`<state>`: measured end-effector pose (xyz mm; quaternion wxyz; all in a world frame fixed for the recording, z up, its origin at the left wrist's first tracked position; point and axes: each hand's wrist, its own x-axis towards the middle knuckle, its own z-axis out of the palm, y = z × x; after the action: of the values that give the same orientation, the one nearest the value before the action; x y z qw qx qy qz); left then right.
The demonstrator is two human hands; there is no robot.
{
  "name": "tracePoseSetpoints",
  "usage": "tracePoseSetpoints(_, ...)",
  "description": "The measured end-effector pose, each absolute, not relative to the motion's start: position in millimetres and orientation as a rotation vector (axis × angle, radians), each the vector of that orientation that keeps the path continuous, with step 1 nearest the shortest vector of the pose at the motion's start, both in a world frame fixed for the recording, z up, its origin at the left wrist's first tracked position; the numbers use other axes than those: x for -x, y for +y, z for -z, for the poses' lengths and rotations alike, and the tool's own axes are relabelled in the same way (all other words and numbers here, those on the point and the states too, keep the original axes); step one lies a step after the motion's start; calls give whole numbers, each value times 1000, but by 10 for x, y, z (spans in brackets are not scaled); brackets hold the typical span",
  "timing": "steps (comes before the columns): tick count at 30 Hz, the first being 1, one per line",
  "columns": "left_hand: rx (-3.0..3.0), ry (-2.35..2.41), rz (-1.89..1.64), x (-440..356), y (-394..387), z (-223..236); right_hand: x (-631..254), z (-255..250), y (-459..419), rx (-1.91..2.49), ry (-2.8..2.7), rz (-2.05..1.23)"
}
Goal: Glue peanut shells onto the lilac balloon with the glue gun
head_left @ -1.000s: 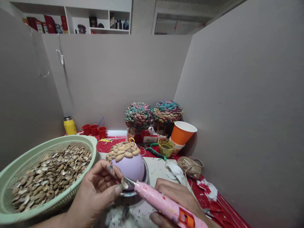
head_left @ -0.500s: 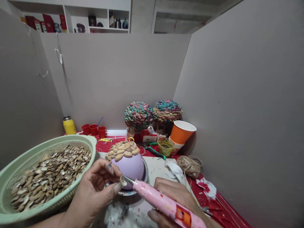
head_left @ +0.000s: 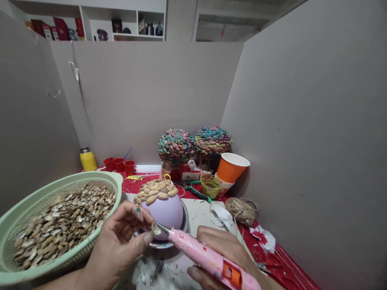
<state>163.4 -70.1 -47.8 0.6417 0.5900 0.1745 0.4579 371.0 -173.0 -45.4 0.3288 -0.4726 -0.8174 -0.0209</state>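
Note:
Between thumb and fingertips, my left hand [head_left: 119, 235] pinches a peanut shell half [head_left: 156, 228], its pale hollow side turned toward the nozzle. My right hand [head_left: 223, 253] is wrapped round a pink hot glue gun [head_left: 199, 253], whose metal tip meets or nearly meets the shell. Just behind them a lilac ball [head_left: 166, 212] rests in a round metal dish [head_left: 185, 225]; overlapping peanut shells [head_left: 155, 190] cover its top. On the left, a pale green basket [head_left: 116, 183] holds many loose shell halves [head_left: 66, 221].
Two multicoloured shell-covered balls [head_left: 176, 146] stand on stems at the back. Nearby are an orange paper cup [head_left: 232, 168], a yellow-green cup [head_left: 211, 186], green-handled pliers [head_left: 198, 194] and twine [head_left: 241, 211]. Red scissors [head_left: 275, 266] lie right. Red cups [head_left: 119, 164] and a yellow bottle [head_left: 88, 160] stand back left.
Both hands have shifted very slightly left, the shell and glue gun tip staying together. Everything else looks the same.

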Motion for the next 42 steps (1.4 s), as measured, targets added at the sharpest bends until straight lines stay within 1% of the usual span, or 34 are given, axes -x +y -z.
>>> tracePoseSetpoints(9, -1367, 411, -1098, -1656, -719, 441, -3715, 459, -1718, 1231, -2175, 209)
tracePoseSetpoints(17, -1381, 425, -1146, -1645, -729, 427, -3734, 555, -1672, 1170, -2076, 236)
tracePoseSetpoints(24, -1430, 437, -1156, -1641, -733, 431, -3721, 505, -1704, 1250, -2143, 47)
tracePoseSetpoints(33, -1580, 428, -1260, -1632, -703, 525, -3717, 389, -1772, 1218, -2030, -150)
tracePoseSetpoints(39, -1866, 339, -1339, -1569, -694, 633, -3694, 388, -1783, 1224, -2024, -154)
tracePoseSetpoints(42, -1994, 195, -1393, -1559, -645, 687, -3692, 385, -1776, 1219, -2055, -139)
